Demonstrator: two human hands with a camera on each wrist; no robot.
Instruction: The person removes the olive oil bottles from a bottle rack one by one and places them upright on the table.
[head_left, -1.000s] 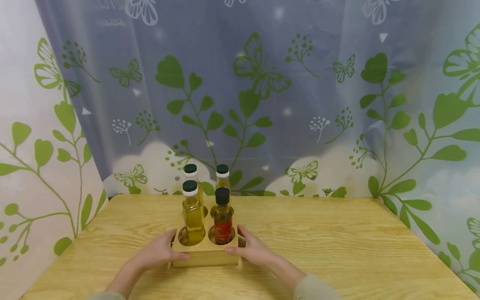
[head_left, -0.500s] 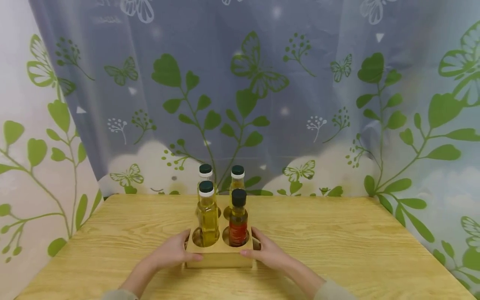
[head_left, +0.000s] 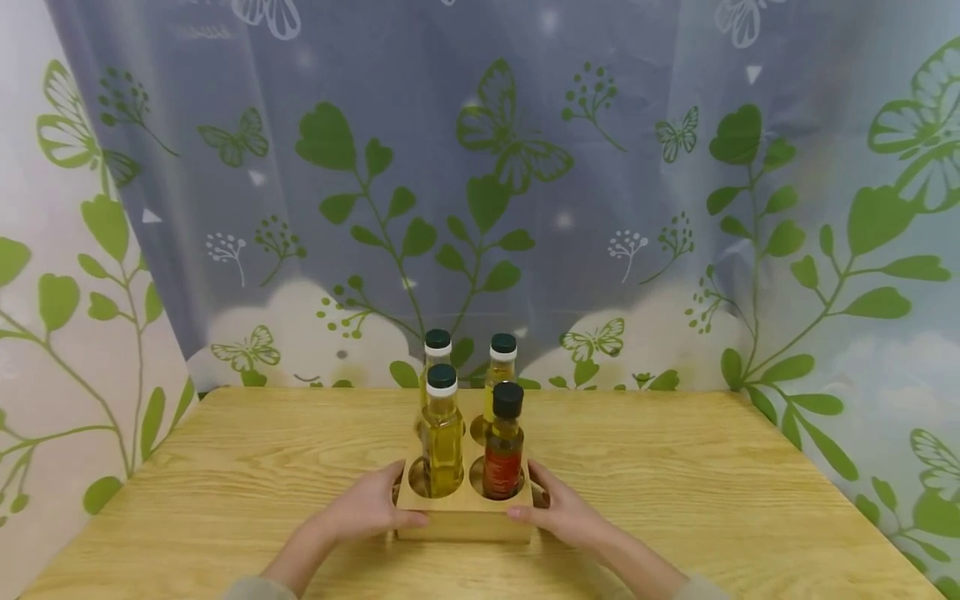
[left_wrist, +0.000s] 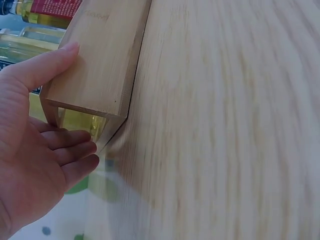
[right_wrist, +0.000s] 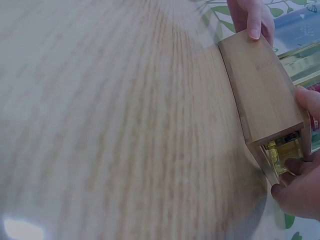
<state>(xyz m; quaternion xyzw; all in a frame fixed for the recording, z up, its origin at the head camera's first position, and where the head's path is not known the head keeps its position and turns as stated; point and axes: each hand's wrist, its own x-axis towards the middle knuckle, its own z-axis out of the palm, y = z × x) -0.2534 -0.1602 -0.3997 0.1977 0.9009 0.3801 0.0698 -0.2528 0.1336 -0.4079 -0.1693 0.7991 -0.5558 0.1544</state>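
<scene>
A light wooden bottle rack stands on the table between both hands, with open sides and round holes in its top. My left hand grips its left end, thumb along the front board and fingers at the open side. At the right end, my right hand holds it likewise, thumb on the front. Front left in the rack is a yellow oil bottle with a dark green cap. Beside it stands a darker bottle with a red label and black cap. Two more green-capped bottles, the right one among them, rise behind.
The wood-grain table spreads out on both sides of the rack. A curtain printed with leaves and butterflies hangs behind the table's back edge, and similar patterned sheets flank left and right.
The rack with its bottles has moved to the right across the table, both hands moving along with it and keeping their grip. The head view has shifted slightly to the right.
</scene>
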